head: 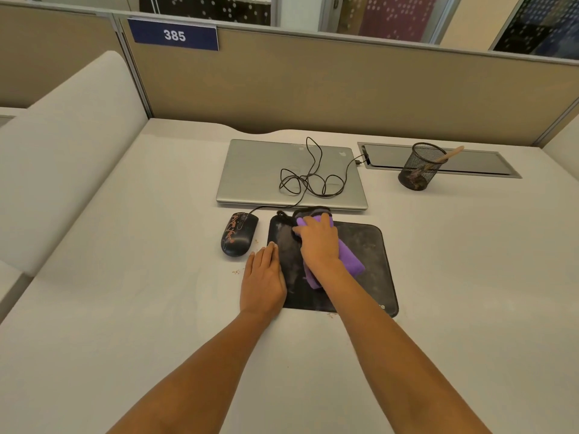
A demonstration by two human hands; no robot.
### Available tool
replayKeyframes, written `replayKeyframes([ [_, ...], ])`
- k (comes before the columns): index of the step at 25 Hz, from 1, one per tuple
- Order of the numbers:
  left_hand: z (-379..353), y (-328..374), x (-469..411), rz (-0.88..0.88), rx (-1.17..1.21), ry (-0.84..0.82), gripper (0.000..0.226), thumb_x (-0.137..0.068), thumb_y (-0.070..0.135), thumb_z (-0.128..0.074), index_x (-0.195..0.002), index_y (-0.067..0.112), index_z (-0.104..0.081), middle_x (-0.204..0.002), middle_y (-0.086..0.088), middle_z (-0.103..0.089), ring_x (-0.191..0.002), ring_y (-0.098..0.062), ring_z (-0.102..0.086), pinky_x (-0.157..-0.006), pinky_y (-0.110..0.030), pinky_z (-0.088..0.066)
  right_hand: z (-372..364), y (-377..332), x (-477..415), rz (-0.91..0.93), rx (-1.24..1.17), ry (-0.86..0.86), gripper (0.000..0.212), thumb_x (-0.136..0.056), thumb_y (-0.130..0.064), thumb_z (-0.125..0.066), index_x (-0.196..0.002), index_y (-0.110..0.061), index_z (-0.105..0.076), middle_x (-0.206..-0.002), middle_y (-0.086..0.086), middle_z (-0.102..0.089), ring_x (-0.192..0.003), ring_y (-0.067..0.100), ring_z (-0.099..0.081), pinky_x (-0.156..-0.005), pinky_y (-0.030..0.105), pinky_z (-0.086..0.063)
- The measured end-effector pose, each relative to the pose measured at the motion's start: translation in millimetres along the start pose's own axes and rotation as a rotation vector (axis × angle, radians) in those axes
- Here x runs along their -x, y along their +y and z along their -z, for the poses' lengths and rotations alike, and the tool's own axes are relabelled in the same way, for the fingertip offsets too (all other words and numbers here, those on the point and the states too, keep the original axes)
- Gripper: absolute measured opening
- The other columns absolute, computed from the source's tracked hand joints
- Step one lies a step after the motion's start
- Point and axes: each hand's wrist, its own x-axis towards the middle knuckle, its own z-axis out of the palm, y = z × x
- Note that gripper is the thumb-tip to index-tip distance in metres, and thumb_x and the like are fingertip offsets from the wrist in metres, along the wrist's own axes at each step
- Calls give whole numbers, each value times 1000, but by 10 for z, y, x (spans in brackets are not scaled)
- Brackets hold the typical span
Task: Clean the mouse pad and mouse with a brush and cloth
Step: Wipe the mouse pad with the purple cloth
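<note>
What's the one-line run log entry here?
right hand: holds cloth on mouse pad | left hand: flat on pad edge | mouse: left of pad

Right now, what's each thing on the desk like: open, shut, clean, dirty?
Mouse pad, flat, dusty with pale smears.
Mouse, dirty with reddish marks, left of the pad.
Purple cloth, folded, pressed on the pad.
Laptop, lid shut.
Cable, tangled on the laptop.
Mesh cup, upright, wooden handle sticking out.
Left hand, flat on the pad's left edge.
Right hand, gripping the cloth.
</note>
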Motion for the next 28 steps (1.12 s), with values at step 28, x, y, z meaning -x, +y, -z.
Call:
replayKeyframes([
  [28,-9,2,-14,23,-6,0,50,-99,29,-22,-147,16,-19,-154,-3,-23,-142,-19,-18,-114,-27,4,-125,363,52,-38,-191,42,54,-86,-18,-61,-133,-33,-39,-124,14,-45,-98,32,-54,-86,37,-46],
])
